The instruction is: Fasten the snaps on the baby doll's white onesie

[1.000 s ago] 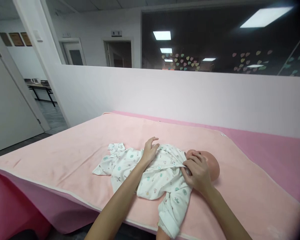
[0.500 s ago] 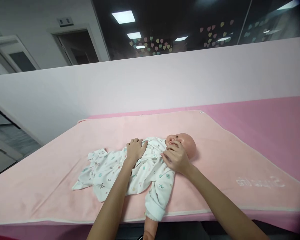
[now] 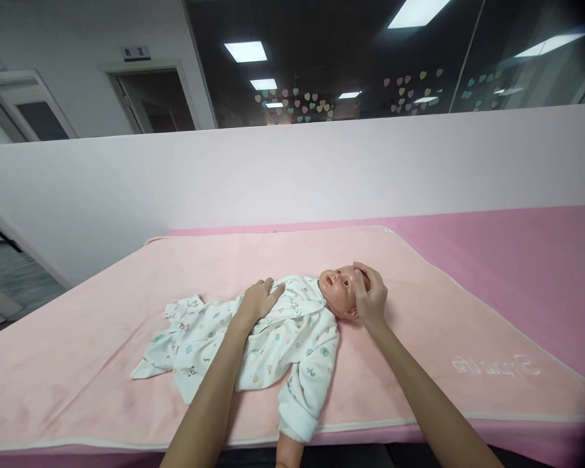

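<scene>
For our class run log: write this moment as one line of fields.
left hand: flat on baby doll's chest | right hand: cupping doll's head | doll: on back, in printed romper, on pink blanket

Both bare forearms stretched forward, left hand lying flat, palm down, fingers together and pointing forward, right hand cupped, fingers curled over and thumb on the near side, wrist slightly bent
</scene>
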